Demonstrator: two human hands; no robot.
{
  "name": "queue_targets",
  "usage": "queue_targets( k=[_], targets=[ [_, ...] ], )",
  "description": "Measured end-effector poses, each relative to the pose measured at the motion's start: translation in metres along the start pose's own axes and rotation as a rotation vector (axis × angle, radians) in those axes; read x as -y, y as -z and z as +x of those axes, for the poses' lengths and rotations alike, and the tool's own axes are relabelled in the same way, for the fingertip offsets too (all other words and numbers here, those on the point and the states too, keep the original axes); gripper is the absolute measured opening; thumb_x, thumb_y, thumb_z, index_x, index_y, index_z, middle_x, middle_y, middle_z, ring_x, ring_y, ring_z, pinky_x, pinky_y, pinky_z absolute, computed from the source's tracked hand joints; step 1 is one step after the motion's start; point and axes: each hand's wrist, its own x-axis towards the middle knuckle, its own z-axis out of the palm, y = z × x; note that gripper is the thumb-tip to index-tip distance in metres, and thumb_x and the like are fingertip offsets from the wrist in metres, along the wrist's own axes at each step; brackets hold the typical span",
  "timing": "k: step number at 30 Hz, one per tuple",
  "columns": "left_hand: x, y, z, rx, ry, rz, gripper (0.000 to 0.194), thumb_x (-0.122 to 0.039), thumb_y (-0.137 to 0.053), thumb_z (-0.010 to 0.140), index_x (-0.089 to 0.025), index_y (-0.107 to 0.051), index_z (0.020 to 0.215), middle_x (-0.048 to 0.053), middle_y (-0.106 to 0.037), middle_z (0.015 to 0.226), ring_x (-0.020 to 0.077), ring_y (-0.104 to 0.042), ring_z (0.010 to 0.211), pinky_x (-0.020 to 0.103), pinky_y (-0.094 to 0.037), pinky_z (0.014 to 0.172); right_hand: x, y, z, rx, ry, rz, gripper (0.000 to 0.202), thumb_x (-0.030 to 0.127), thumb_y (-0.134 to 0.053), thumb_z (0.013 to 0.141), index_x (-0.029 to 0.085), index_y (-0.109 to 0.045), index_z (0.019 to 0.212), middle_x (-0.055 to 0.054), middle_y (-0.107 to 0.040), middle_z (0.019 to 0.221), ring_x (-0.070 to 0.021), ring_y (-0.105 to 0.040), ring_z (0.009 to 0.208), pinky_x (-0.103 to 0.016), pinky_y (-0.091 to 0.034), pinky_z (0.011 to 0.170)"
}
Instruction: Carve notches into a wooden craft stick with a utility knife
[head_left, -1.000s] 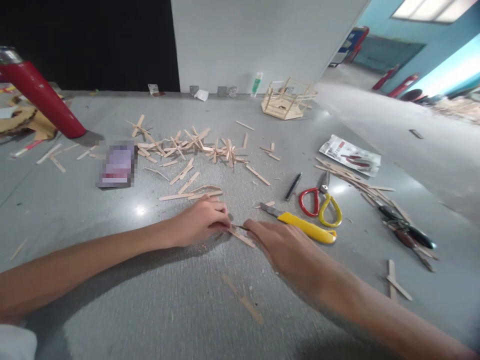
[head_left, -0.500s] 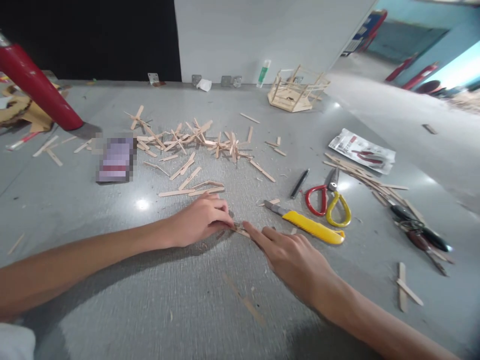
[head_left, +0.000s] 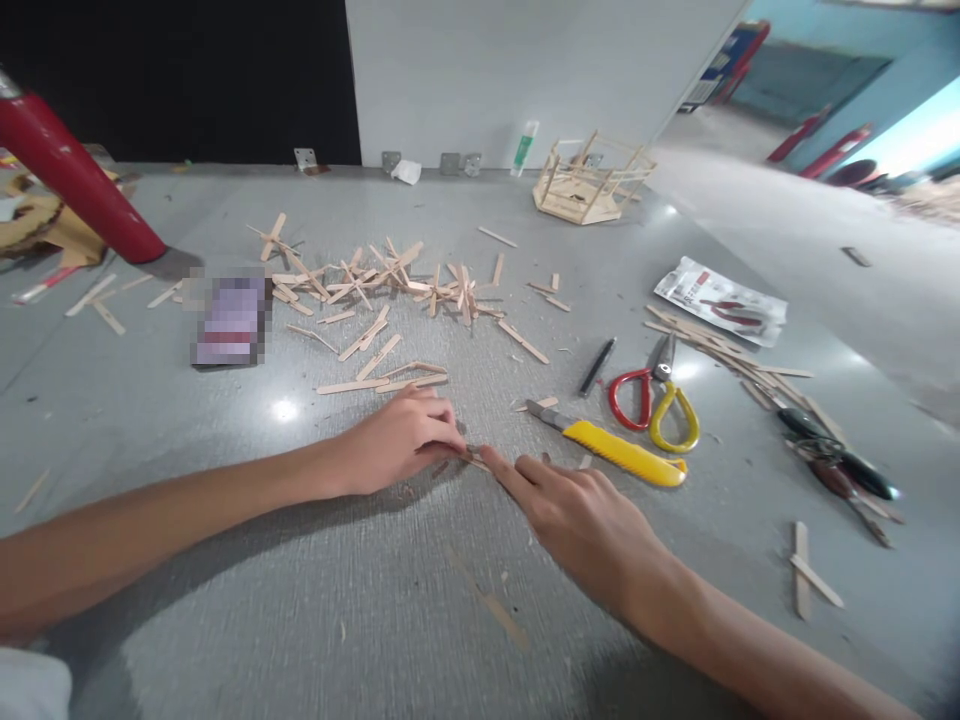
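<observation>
My left hand (head_left: 409, 437) is closed, pinching the end of a small wooden craft stick (head_left: 475, 460) low over the grey tabletop. My right hand (head_left: 574, 500) comes in from the right with its index finger stretched to the stick's other end. Its remaining fingers are curled under; what they hold, if anything, is hidden. A thin dark edge shows between the fingertips, too small to name. Just beyond my right hand lie a yellow utility knife (head_left: 626, 453), scissors with red and yellow handles (head_left: 664, 371) and a black pen-like tool (head_left: 598, 367).
Loose craft sticks (head_left: 390, 275) are heaped behind my hands. A hexagonal stick frame (head_left: 581, 205) and a green-white tube (head_left: 525, 148) stand at the back. A white packet (head_left: 724, 300) and dark-handled pliers (head_left: 832, 455) lie right. A red cylinder (head_left: 90, 175) stands left.
My right index fingertip has shifted slightly left along the stick, closer to my left fingers. My left hand keeps its pinch, and the view has moved a little.
</observation>
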Motion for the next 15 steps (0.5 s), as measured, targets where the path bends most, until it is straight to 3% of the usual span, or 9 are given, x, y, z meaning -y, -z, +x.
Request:
queue_targets(
  k=[4, 7, 10, 15],
  targets=[
    [-0.020, -0.011, -0.012, 0.008, 0.031, 0.314, 0.024, -0.013, -0.047, 0.098, -0.013, -0.068, 0.110, 0.011, -0.068, 0.109, 0.0221, -0.061, 0.102, 0.039, -0.046, 0.091, 0.001, 0.000, 0.001, -0.026, 0.020, -0.024, 0.060, -0.004, -0.051, 0.079, 0.010, -0.048, 0.137, 0.000, -0.067, 0.081, -0.0152, -0.066, 0.060, -0.030, -0.040, 0.048],
    [-0.041, -0.024, -0.026, 0.069, 0.033, 0.610, 0.049, -0.004, -0.049, 0.089, 0.002, -0.048, 0.139, 0.024, -0.046, 0.146, 0.0342, -0.041, 0.138, 0.047, -0.037, 0.110, 0.002, 0.000, 0.002, -0.028, 0.009, -0.022, 0.056, -0.004, -0.051, 0.081, 0.010, -0.049, 0.135, -0.001, -0.068, 0.083, -0.0150, -0.067, 0.062, -0.029, -0.041, 0.048],
    [-0.051, -0.034, -0.035, 0.130, 0.000, 0.702, 0.057, -0.011, -0.048, 0.091, 0.005, -0.038, 0.145, 0.026, -0.038, 0.152, 0.0366, -0.031, 0.144, 0.049, -0.027, 0.118, 0.002, 0.000, 0.003, -0.027, 0.000, -0.013, 0.055, -0.004, -0.050, 0.082, 0.011, -0.050, 0.135, -0.001, -0.069, 0.082, -0.0140, -0.067, 0.061, -0.028, -0.040, 0.048],
    [-0.049, -0.037, -0.036, 0.153, -0.007, 0.738, 0.056, -0.013, -0.046, 0.093, 0.005, -0.039, 0.146, 0.025, -0.037, 0.152, 0.0339, -0.031, 0.145, 0.046, -0.025, 0.121, 0.002, -0.001, 0.002, -0.034, -0.011, -0.015, 0.056, -0.003, -0.052, 0.081, 0.012, -0.050, 0.136, 0.000, -0.069, 0.082, -0.0156, -0.068, 0.061, -0.029, -0.040, 0.048]
  ],
)
